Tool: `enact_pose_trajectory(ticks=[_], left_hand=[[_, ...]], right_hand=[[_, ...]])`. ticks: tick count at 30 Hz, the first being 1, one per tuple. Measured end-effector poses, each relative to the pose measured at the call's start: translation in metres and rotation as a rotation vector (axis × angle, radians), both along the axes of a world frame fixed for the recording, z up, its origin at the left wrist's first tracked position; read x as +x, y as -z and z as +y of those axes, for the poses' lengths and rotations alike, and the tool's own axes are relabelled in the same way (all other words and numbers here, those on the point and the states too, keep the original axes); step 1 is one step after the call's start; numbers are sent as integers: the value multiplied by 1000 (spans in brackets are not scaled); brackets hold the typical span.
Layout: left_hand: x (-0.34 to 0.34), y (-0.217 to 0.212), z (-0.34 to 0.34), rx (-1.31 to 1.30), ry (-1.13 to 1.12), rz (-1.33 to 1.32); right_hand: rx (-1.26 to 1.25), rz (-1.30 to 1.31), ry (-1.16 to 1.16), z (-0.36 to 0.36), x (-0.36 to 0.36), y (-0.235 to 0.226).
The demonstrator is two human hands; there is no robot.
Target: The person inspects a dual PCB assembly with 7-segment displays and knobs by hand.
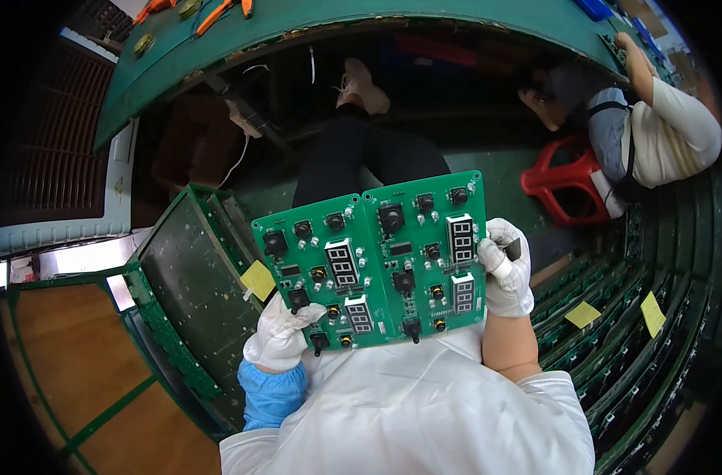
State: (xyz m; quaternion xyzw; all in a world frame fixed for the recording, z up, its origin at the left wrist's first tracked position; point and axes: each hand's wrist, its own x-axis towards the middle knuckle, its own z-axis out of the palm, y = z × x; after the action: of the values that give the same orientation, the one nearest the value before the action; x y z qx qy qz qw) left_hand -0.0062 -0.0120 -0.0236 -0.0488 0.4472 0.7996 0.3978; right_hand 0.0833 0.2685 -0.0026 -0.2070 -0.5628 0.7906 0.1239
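A green circuit board panel [369, 305], made of two matching halves side by side, is held up in front of my lap, tilted toward me. Each half carries white-framed digit displays, black knobs, small buttons and clear LEDs. In a white glove, my left hand [278, 336] grips its lower left edge, a finger or thumb lying across the front near a black knob. My right hand [506, 273], also gloved in white, is closed at the right edge beside the displays. A small dark flat piece [513, 249] shows at the right fingers; its kind is unclear.
Slotted racks of upright boards [614, 317] with yellow notes stand at right. A green bin [190, 269] and brown-panelled frame [83, 348] are at left. Ahead runs a green workbench [377, 30] with orange-handled tools. Another person sits near a red stool [555, 186] at far right.
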Motion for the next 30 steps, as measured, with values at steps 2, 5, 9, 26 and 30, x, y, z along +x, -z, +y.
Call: enact_pose_trajectory(ticks=[2,5,9,26,30], left_hand=[[1,-5,2,-39,3,29],[0,-16,8,-111,32,69],[-5,-11,5,-1,83,5],[0,-44,18,122,68,31],[0,-44,14,107,44,-8]], right_hand=[[24,8,22,0,0,2],[4,9,13,1,0,0],[-6,9,24,-2,-3,-3],[-47,-61,130,-5,-7,4],[-45,-55,159,-7,-9,3]])
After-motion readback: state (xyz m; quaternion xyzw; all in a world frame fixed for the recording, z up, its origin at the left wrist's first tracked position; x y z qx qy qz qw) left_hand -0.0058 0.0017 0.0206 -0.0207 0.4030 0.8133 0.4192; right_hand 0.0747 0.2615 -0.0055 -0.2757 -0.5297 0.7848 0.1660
